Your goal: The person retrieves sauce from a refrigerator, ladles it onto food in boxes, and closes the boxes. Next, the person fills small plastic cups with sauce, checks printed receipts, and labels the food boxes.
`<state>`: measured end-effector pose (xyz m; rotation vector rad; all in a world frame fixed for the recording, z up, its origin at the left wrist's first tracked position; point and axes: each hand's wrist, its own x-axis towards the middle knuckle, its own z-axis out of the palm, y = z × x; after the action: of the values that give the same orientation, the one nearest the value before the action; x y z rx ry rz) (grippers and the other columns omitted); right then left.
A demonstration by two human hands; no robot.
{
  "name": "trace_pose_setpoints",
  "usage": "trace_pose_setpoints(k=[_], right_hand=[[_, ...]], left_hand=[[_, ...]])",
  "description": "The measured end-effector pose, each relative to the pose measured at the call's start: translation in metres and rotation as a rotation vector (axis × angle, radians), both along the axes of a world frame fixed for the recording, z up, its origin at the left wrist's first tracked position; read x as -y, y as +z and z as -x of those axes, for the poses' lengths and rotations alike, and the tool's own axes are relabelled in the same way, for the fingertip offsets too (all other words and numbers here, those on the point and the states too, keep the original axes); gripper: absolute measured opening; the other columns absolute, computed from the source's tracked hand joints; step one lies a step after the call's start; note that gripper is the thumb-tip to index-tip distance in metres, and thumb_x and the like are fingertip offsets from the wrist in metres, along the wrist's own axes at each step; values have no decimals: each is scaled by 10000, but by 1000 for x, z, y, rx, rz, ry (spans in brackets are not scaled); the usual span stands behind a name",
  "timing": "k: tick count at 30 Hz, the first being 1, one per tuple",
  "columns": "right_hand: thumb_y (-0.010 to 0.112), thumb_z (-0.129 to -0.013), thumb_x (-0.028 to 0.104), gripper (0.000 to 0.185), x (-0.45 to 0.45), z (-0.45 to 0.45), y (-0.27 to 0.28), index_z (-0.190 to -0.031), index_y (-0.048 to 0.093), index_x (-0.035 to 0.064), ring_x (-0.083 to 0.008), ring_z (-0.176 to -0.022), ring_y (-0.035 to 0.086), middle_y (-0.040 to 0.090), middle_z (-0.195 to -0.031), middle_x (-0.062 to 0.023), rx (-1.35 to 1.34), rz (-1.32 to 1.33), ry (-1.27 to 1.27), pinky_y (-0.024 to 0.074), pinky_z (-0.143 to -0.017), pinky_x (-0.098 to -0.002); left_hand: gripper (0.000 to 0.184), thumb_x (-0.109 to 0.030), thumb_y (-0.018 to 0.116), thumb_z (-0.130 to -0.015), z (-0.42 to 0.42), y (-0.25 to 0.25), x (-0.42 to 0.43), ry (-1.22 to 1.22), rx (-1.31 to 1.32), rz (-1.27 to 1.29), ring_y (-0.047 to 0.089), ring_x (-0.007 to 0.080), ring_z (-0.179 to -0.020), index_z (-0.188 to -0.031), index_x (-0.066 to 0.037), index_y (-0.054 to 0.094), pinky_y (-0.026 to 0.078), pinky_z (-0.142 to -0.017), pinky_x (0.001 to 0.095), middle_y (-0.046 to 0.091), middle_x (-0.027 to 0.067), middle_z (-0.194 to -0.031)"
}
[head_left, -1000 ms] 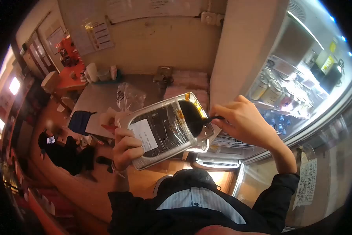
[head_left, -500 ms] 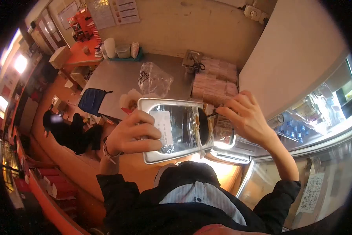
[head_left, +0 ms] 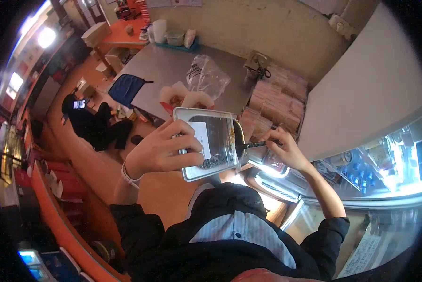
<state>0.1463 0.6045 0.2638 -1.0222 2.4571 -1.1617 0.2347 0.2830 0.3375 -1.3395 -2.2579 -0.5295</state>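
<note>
A metal-rimmed container [head_left: 220,160] with dark contents is held up in front of my chest. Plastic film and a white label [head_left: 200,140] cover part of its top. My left hand [head_left: 166,148] is closed on its left end. At the uncovered right end, my right hand [head_left: 281,146] pinches a dark handle [head_left: 254,145] that reaches into the container; its far end is hidden. Just beyond the container stand two paper food boxes [head_left: 198,99] and a crumpled clear plastic bag [head_left: 208,77].
A steel table [head_left: 161,68] holds a blue pouch [head_left: 127,89], stacked pink packets [head_left: 279,101] and a teal tray [head_left: 177,46]. On the right is a lit fridge [head_left: 385,164] with its door open. A person in black [head_left: 96,123] sits low at the left.
The view has swung rightward toward the table. The container now lies flatter, and my right hand has drawn back, showing more of the dark handle.
</note>
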Motion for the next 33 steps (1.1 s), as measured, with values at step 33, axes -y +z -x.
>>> trace_pose_setpoints(k=[33], right_hand=[[669,-776,181,143,257,96,-73,-894,658,100,-197,-742,448,568,-701,-27,-255,86,-473,353,-722,-319]], left_hand=[[385,-109,719,-476,150,-62,249,203,65,88,506,241,-889,-820,-115,546,450,-800,370,533,9,-856]])
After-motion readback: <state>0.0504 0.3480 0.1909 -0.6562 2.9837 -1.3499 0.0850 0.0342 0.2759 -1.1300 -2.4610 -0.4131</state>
